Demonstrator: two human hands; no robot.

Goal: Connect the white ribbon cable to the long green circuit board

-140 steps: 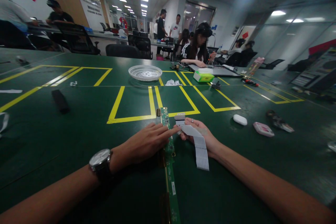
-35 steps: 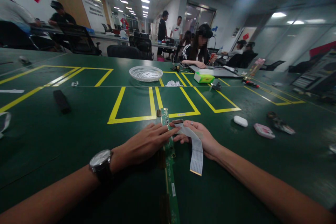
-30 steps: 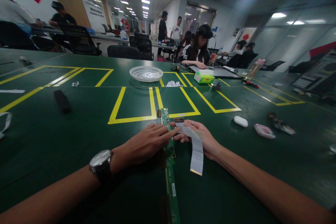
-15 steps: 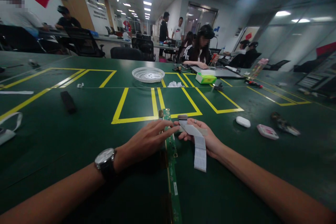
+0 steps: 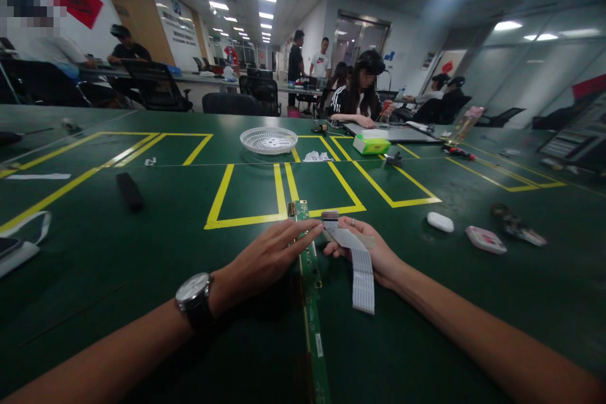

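A long, narrow green circuit board runs away from me down the middle of the table. My left hand, with a watch on its wrist, reaches across the board's far part. Its fingers are stretched out, and their tips meet the edge of a white ribbon cable; the thumb is hidden. To the right of the board, my right hand is closed on this cable, which is folded and hangs down below the fingers. A dark-striped connector forms the cable's far end.
Beyond the hands stand a white plastic basket and a green tissue pack. On the right lie a white case and a pink-and-white box. A black block lies left. Across the table a person works at a panel.
My left fingertips have shifted slightly toward the ribbon cable's connector end and are closer together. My right hand keeps its hold on the cable. The camera view has tilted a little.
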